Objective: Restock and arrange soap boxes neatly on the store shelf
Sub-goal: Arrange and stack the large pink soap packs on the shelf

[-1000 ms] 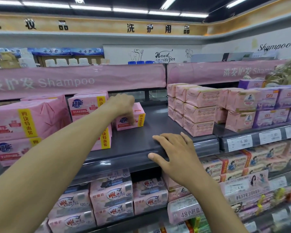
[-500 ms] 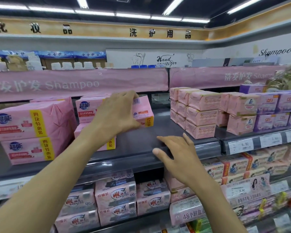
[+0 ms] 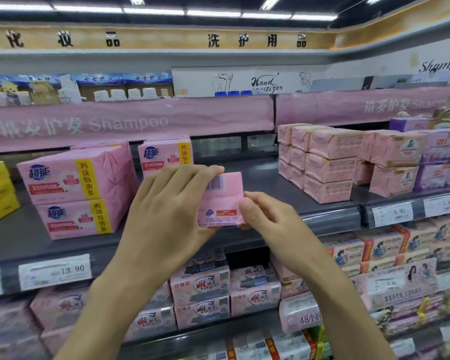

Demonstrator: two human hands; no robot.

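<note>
Grip is two-handed as I see it — left hand (image 3: 166,211) curled round the pink soap box (image 3: 224,201) (barcode facing me), right hand (image 3: 270,222) pinching its right edge, held before the grey shelf (image 3: 260,181) bearing stacked pink packs (image 3: 73,193).

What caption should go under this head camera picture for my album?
Left hand and right hand hold a pink soap box before the store shelf.
</note>
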